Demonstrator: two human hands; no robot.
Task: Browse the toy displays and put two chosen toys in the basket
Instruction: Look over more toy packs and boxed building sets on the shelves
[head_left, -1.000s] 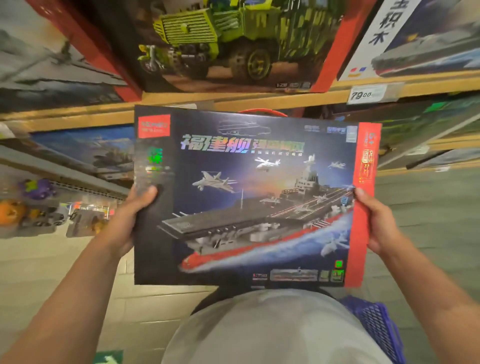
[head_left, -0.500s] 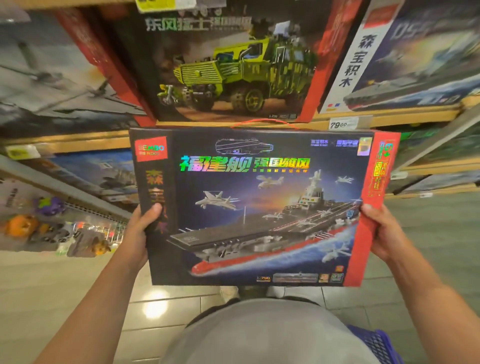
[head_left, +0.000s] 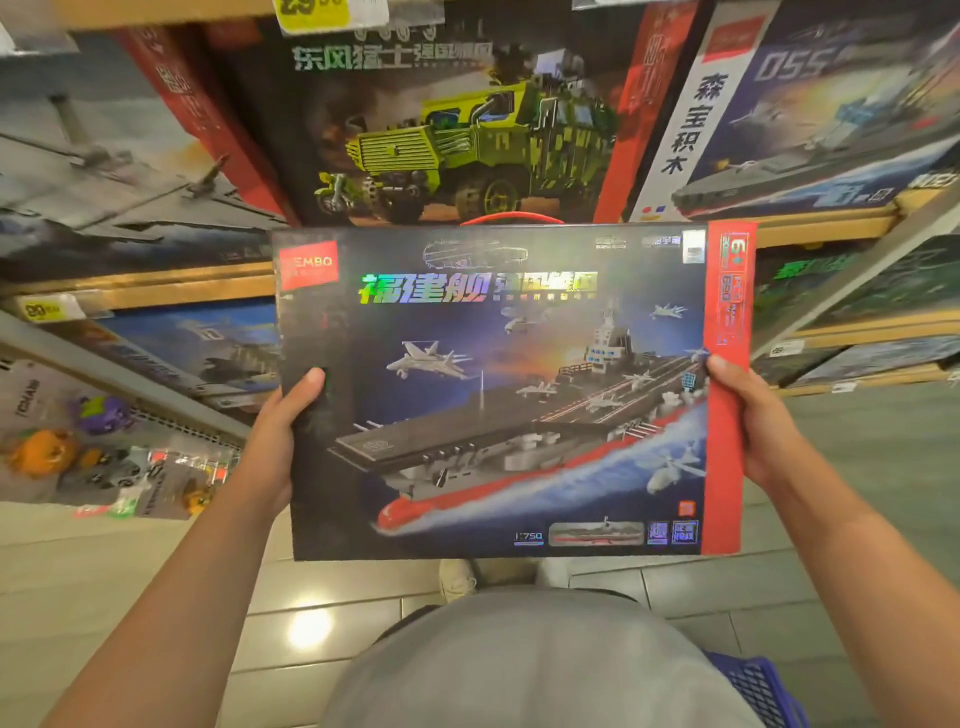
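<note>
A big flat toy box with an aircraft carrier picture (head_left: 498, 395) is held upright in front of me, its face towards me. My left hand (head_left: 278, 441) grips its left edge with the thumb on the front. My right hand (head_left: 753, 415) grips its red right edge the same way. A corner of the blue basket (head_left: 758, 686) shows at the bottom right, low on the floor beside my body. A red carry handle peeks over the box's top edge.
Wooden shelves (head_left: 171, 291) hold more boxed sets: a green military truck box (head_left: 467, 135) straight ahead, a warship box (head_left: 810, 119) to its right, grey plane boxes at left. Small packaged toys (head_left: 78, 452) hang at lower left. Pale tiled floor lies below.
The view has tilted upward, showing more of the upper shelf. The carrier box has stayed in both hands, shifting slightly lower and closer in view.
</note>
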